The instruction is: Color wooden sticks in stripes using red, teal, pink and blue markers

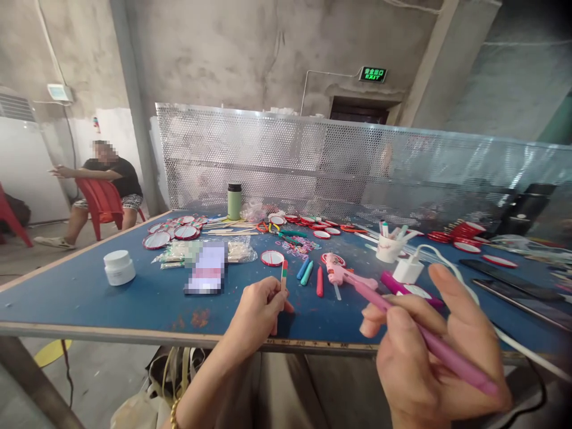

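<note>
My left hand [259, 310] pinches a flat stick [284, 273] with red and green bands at its upper end, held upright above the table's front edge. In my right hand [429, 351] lies a pink-purple pen [447, 354], gripped between thumb and fingers, its tip pointing up and left. Blue, teal and red markers [320, 281] lie just beyond the hands. Past the pen's tip is a pink tool that looks like a glue gun [344, 274]. A round red-rimmed disc [272, 258] rests behind the stick.
On the blue table [152, 316] are a white jar [119, 267], a phone [206, 268], bagged sticks [241, 249], a green bottle [234, 202] and a cup of pens [389, 247]. A white cable runs at right. Behind stands a perforated metal screen [268, 161]. A person [116, 173] sits at left.
</note>
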{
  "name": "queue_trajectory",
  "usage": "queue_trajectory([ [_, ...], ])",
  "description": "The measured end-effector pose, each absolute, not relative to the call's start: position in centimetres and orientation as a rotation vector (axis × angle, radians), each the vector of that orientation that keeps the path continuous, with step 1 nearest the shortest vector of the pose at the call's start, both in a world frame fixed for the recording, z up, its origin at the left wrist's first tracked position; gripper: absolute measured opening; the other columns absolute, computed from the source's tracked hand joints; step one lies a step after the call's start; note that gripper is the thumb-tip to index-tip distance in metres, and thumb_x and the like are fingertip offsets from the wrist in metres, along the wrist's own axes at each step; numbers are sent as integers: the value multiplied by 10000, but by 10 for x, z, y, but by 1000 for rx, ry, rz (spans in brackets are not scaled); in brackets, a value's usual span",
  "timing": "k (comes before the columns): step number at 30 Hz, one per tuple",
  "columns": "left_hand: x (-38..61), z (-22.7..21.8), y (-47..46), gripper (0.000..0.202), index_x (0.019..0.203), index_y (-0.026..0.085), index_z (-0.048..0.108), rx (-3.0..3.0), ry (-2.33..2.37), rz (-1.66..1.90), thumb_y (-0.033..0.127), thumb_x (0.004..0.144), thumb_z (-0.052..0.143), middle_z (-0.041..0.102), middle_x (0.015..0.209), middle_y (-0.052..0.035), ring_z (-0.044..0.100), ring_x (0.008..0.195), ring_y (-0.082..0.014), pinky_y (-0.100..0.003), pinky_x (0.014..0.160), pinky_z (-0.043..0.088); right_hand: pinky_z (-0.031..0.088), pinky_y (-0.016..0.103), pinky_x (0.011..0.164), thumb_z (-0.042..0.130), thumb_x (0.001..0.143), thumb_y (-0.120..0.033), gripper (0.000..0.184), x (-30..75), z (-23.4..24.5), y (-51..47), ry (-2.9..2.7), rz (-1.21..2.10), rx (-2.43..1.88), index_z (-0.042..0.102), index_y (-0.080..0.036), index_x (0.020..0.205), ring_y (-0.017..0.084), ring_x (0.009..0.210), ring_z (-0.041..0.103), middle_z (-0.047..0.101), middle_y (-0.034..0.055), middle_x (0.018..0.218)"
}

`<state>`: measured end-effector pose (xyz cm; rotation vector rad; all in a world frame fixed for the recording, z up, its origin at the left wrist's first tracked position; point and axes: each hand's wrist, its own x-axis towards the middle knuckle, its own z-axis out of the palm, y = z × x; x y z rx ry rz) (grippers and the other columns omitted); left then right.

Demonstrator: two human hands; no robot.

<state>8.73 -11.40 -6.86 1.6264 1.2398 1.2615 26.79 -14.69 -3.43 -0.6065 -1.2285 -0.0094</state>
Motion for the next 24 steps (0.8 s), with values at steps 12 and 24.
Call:
queue_trajectory([
  [12,87,-68,-114,277,709,179,528,1617,1235,1244,371,903,484,735,740,-13,492,344,-61,-188,397,334,516,220,478,597,939,-206,176,243,-52,-94,-1542,373,-553,724,-202,1061,86,494,606,682,-2,750],
  [24,87,-69,-113,279,707,177,534,1616,1209,1263,381,894,489,715,695,-17,494,336,-68,-187,387,323,492,193,475,591,944,-287,145,240,-65,-95,-1523,425,-673,678,-190,880,78,465,592,661,-21,669],
])
